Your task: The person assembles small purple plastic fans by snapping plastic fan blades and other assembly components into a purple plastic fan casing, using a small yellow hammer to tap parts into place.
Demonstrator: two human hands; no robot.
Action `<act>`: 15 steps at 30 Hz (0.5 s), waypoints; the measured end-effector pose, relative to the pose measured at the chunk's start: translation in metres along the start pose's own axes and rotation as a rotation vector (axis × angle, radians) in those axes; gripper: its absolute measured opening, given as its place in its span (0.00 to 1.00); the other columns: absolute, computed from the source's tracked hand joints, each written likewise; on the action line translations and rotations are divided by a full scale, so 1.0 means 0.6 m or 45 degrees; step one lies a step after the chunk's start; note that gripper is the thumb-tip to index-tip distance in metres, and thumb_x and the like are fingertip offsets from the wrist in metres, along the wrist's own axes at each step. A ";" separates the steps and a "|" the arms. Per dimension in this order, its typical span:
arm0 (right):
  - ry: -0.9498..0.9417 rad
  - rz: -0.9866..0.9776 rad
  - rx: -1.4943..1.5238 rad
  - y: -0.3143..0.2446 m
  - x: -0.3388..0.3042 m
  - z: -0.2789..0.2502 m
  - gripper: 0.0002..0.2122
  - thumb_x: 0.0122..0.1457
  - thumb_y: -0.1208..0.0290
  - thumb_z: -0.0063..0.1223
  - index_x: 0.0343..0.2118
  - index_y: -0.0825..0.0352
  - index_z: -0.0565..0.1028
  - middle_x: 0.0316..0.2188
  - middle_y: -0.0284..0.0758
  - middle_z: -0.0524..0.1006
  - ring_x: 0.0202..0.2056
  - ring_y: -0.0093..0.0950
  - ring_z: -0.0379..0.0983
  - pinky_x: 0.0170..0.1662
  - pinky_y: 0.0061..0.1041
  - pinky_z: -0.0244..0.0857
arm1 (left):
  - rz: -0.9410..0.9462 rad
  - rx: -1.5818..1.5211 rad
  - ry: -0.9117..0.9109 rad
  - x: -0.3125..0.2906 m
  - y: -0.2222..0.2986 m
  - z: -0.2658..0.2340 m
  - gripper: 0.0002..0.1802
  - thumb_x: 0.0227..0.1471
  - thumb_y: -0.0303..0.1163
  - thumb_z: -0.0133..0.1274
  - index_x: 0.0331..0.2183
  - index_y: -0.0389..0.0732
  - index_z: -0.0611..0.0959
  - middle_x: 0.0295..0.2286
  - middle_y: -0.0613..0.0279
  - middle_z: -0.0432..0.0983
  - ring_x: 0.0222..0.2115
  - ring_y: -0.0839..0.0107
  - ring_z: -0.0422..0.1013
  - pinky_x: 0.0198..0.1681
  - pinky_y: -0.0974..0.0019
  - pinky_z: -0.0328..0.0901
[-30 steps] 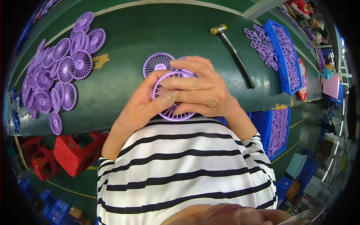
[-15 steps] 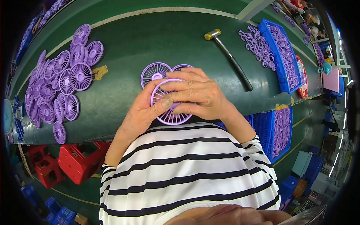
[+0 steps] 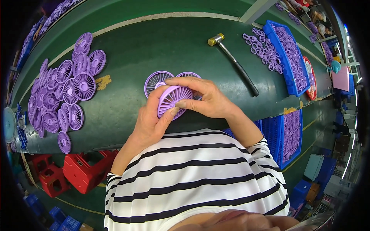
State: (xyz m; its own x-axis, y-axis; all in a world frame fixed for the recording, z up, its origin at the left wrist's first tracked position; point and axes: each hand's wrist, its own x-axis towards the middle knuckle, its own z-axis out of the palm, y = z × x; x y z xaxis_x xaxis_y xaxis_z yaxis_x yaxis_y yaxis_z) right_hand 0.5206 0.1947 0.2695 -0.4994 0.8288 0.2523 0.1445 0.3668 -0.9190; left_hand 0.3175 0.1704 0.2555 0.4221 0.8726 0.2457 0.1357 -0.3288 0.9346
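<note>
Between my two hands, in front of my body, is a round purple fan grille (image 3: 169, 101) with radial ribs, tilted up on edge. My left hand (image 3: 151, 119) grips its left rim, thumb on the ribbed face. My right hand (image 3: 210, 98) wraps over the top and right side, thumb pressed near the middle. Behind my fingers, two more purple grilles lie on the green table; the left one (image 3: 154, 81) shows most of its rim, while the right one (image 3: 189, 74) is largely covered by my right hand.
A pile of purple grilles (image 3: 50, 100) covers the table's left part. A mallet (image 3: 235, 61) with a yellow head and black handle lies right of centre. Loose purple rings (image 3: 266, 50) sit beside a blue tray (image 3: 283, 57) full of them. Red stools (image 3: 83, 173) stand below the table's left edge.
The held grille has tilted from nearly face-up to more edge-on and risen slightly. My right fingers have moved to its top rim, and both thumbs now press its ribbed face.
</note>
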 end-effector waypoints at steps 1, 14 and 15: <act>-0.001 0.000 0.000 0.000 0.003 -0.008 0.24 0.51 0.75 0.58 0.53 0.68 0.68 0.48 0.39 0.73 0.48 0.30 0.70 0.50 0.28 0.64 | 0.076 0.105 0.011 0.004 0.001 0.000 0.26 0.54 0.30 0.52 0.52 0.36 0.63 0.39 0.46 0.74 0.37 0.54 0.75 0.39 0.61 0.68; 0.744 0.954 -1.606 0.227 0.008 -0.355 0.12 0.54 0.61 0.50 0.34 0.65 0.75 0.35 0.49 0.74 0.37 0.47 0.71 0.38 0.44 0.65 | 0.065 1.064 0.599 0.004 -0.083 -0.071 0.21 0.49 0.25 0.48 0.48 0.40 0.72 0.40 0.49 0.73 0.38 0.51 0.69 0.43 0.53 0.62; 0.710 0.769 -1.675 0.228 0.001 -0.358 0.11 0.55 0.62 0.48 0.31 0.66 0.75 0.33 0.49 0.73 0.35 0.47 0.71 0.36 0.45 0.64 | 0.035 1.275 0.552 -0.003 -0.092 -0.068 0.22 0.47 0.26 0.49 0.47 0.41 0.72 0.44 0.47 0.69 0.44 0.50 0.65 0.47 0.51 0.59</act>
State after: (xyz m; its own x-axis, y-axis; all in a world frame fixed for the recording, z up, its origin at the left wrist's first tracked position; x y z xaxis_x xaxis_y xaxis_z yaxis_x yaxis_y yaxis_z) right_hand 0.7235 0.3361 0.2091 0.2350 0.9223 0.3068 0.9718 -0.2166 -0.0930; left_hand 0.2729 0.2016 0.2140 0.1112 0.8489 0.5167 0.8820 -0.3239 0.3423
